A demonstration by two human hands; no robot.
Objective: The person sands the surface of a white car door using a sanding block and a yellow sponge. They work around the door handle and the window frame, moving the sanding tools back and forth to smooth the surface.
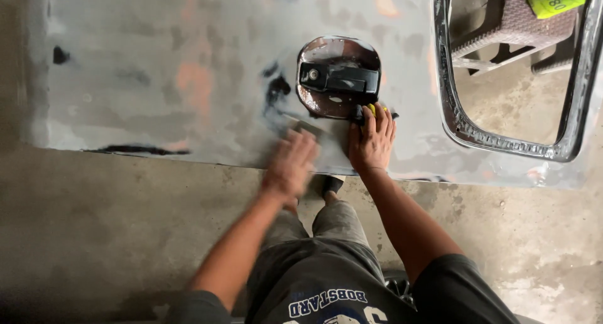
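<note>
**Two hands on a primed door panel, one rubbing, one bracing**

Head view: grey, patchy door panel (188, 79) lies flat over the concrete floor (94, 223), handle recess (338, 77) w/ black handle near its middle, window frame (496, 135) at right. Left hand (290, 164) is motion-blurred, fingers spread flat on the panel just below-left of the recess; can't tell if sth is under the palm. Right hand (372, 142) lies open, flat beside the recess, a yellow-black item (375, 109) at its fingertips. Judgement: good rubbing needs even, flat pressure, short overlapping strokes, bracing hand steady, care round the recess edge.
</note>
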